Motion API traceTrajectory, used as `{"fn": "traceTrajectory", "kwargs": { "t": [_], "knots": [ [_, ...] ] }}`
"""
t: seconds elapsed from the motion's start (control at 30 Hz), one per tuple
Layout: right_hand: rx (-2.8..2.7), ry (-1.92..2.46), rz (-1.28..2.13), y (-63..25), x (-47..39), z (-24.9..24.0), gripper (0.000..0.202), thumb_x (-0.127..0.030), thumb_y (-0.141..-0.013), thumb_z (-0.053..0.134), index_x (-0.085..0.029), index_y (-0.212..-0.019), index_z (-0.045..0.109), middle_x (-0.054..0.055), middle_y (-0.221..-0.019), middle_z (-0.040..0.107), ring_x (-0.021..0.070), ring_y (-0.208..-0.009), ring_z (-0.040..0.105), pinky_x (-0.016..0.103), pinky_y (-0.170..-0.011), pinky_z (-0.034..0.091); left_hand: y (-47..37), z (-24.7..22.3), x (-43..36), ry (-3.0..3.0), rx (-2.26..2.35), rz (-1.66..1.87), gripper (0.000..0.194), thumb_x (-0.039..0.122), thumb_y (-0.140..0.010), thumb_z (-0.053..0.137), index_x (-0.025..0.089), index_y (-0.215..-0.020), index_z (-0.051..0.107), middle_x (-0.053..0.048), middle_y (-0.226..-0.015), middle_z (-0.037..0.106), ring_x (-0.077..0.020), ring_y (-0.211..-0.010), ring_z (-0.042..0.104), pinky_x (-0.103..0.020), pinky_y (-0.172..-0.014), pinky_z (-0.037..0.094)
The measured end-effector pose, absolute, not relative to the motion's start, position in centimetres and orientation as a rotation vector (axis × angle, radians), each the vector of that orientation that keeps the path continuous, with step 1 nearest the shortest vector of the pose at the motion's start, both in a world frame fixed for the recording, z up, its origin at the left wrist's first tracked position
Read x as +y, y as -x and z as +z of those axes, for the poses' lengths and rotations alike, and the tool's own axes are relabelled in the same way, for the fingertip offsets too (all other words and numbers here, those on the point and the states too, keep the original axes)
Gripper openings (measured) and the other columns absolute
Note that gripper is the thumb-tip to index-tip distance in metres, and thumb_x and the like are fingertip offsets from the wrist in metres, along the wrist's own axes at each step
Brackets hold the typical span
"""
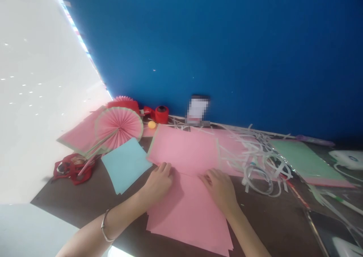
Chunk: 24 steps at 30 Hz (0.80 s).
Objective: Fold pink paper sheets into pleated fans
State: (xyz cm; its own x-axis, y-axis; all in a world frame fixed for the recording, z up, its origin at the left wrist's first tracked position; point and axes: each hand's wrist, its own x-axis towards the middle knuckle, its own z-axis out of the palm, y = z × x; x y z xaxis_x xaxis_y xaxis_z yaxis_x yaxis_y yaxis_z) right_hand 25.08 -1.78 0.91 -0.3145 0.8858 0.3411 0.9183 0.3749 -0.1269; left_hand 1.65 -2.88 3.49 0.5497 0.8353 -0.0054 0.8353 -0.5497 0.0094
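A pink paper sheet [184, 145] with pale green side edges lies in front of me, its near edge meeting a stack of plain pink paper [188, 215]. Bent fingers of my left hand [160, 179] grip the left part of that near edge. At the right part, my right hand [219, 187] pinches the same edge between thumb and fingers. The fingertips partly hide the paper there. Left of my left hand rests a small pile of light blue paper [126, 166]. Behind it stands a round pleated pink paper fan [120, 126] with a green rim.
White paper strips [258, 162] lie tangled on the right of the dark table [263, 219]. Further right is green paper [307, 160]. A red tape roll [162, 115] and a yellow ball-like thing [151, 125] sit near the blue wall [215, 41]. Red-handled scissors [64, 168] lie far left.
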Motion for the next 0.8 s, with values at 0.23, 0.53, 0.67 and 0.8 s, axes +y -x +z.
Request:
{"fn": "traceTrajectory", "kwargs": {
  "t": [0.23, 0.53, 0.67, 0.8],
  "knots": [
    [-2.302, 1.587, -0.153, -25.1, -1.9, 1.1, 0.034, -0.038, -0.09, 0.038, -0.02, -0.063, 0.048, 0.002, -0.062, 0.053, 0.0168, -0.062, 0.048, 0.03, -0.062, 0.029, -2.5, 2.3, -4.2, -2.757, 1.492, 0.175, 0.034, 0.016, -0.082, 0.038, 0.009, -0.113, 0.051, -0.014, -0.096, 0.047, -0.0268, -0.09, 0.044, -0.037, -0.068, 0.044],
    [-2.387, 1.308, -0.146, -22.7, -3.6, 1.9, 0.026, -0.03, -0.088, 0.041, -0.018, -0.104, 0.059, 0.01, -0.107, 0.062, 0.0243, -0.102, 0.052, 0.043, -0.092, 0.035, -2.7, 2.4, -4.4, -2.62, 1.495, 0.324, 0.05, 0.042, -0.088, 0.035, 0.017, -0.131, 0.036, -0.014, -0.099, 0.047, -0.0288, -0.093, 0.042, -0.047, -0.08, 0.039],
    [-2.596, 1.11, -0.015, -21.5, -4.4, 1.4, 0.04, -0.033, -0.089, 0.041, -0.017, -0.125, 0.046, 0.009, -0.128, 0.051, 0.0226, -0.119, 0.044, 0.043, -0.1, 0.033, -2.8, 2.2, -4.4, -2.655, 1.509, 0.29, 0.052, 0.039, -0.087, 0.036, 0.014, -0.132, 0.035, -0.015, -0.1, 0.047, -0.0295, -0.095, 0.042, -0.049, -0.086, 0.036],
    [-2.64, 1.119, 0.04, -21.4, -4.4, 1.0, 0.046, -0.034, -0.09, 0.037, -0.017, -0.134, 0.036, 0.009, -0.134, 0.045, 0.0218, -0.122, 0.041, 0.045, -0.101, 0.034, -2.7, 2.4, -4.4, -2.665, 1.476, 0.264, 0.052, 0.04, -0.087, 0.036, 0.016, -0.133, 0.034, -0.014, -0.098, 0.047, -0.0286, -0.094, 0.042, -0.049, -0.086, 0.036]
  ]
}}
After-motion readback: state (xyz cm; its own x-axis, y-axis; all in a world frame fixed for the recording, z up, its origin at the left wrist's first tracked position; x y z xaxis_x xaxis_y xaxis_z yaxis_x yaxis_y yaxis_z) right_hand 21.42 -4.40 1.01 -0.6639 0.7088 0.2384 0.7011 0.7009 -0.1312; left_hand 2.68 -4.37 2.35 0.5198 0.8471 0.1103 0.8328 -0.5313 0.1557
